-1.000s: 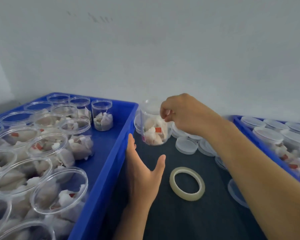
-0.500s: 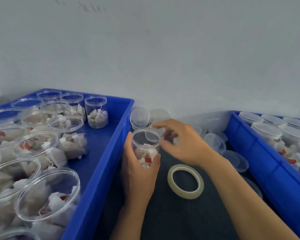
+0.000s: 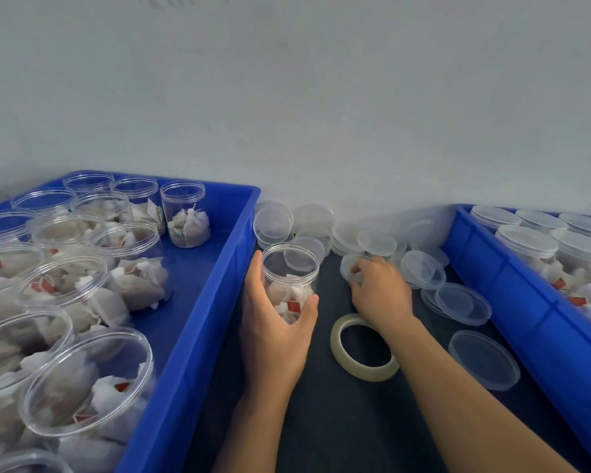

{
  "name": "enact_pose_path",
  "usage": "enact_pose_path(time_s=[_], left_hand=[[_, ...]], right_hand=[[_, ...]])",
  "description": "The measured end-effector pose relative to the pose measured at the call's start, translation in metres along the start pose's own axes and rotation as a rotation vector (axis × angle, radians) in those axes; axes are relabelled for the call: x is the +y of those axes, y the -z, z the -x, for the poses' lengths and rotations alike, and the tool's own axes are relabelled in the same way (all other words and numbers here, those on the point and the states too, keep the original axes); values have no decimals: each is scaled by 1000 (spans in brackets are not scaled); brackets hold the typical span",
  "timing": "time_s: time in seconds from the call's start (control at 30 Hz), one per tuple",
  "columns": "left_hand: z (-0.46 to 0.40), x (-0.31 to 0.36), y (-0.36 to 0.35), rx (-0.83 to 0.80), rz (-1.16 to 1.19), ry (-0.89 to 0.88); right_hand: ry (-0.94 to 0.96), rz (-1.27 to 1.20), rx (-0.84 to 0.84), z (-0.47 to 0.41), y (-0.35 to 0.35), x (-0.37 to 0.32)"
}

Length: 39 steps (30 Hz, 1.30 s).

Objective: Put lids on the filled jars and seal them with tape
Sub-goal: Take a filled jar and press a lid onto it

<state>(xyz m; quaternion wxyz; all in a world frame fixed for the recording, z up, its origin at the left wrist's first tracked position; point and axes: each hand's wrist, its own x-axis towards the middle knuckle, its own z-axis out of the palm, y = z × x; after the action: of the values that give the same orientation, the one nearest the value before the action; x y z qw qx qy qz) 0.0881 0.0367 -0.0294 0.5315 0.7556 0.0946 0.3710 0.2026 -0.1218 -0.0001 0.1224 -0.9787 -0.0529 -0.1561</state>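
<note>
The left hand (image 3: 273,322) is curled around the open filled jar (image 3: 289,285), standing upright on the dark mat just beside the blue crate (image 3: 198,302). The right hand (image 3: 379,291) seems to pinch one clear lid (image 3: 350,268) from the loose pile; stacked lids may lift together. The tape roll (image 3: 362,349) lies near.

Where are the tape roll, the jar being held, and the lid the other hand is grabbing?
tape roll (image 3: 338,349): head view, left side of ring.
jar (image 3: 289,268): head view, clear upper wall.
lid (image 3: 348,266): head view, left rim.
</note>
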Motion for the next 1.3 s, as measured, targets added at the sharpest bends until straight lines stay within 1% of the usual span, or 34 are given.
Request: enact_pose_path(time_s=[0.13, 0.23, 0.3, 0.4, 0.43, 0.47, 0.5, 0.53, 0.57, 0.6, 0.63, 0.67, 0.8, 0.9, 1.03, 1.13, 1.2, 1.3], left_hand=[[0, -1, -1, 1, 19, -4], [0, -1, -1, 21, 32, -5], [1, -1, -1, 40, 30, -11], [1, 1, 0, 62, 17, -27], [1, 1, 0, 67, 20, -34], [1, 2, 1, 70, 23, -37], [0, 3, 1, 70, 24, -36], [0, 4, 1, 71, 21, -38], [0, 5, 1, 68, 16, -47], [0, 5, 0, 65, 12, -63], [1, 4, 0, 62, 9, -84], [1, 4, 0, 61, 7, -107], [0, 4, 1, 79, -48, -203], [0, 2, 1, 93, -102, -265], [1, 4, 0, 81, -121, -268], [4, 8, 1, 68, -129, -310], [5, 10, 1, 63, -128, -317], [7, 9, 0, 55, -130, -305]], right_hand=[[4, -17, 64, 0, 3, 1], [26, -130, 191, 2, 10, 2], [11, -321, 275, 3, 22, -2], [-93, -790, 332, 6, 47, -15], [-134, -970, 317, 6, 56, -19], [-177, -1153, 256, 7, 63, -23], [-209, -1320, 150, 10, 69, -27], [-220, -1433, 21, 13, 73, -31], [-208, -1481, -107, 17, 75, -34], [-177, -1482, -213, 21, 75, -37], [-145, -1454, -285, 24, 75, -40], [-126, -1409, -318, 26, 75, -41], [-131, -1219, -298, 20, 80, -44], [-118, -1177, -316, 17, 81, -44], [-116, -1197, -322, 15, 82, -43], [-131, -1210, -333, 14, 81, -35], [-120, -1174, -322, 13, 79, -30], [-83, -1045, -294, 12, 76, -26]])
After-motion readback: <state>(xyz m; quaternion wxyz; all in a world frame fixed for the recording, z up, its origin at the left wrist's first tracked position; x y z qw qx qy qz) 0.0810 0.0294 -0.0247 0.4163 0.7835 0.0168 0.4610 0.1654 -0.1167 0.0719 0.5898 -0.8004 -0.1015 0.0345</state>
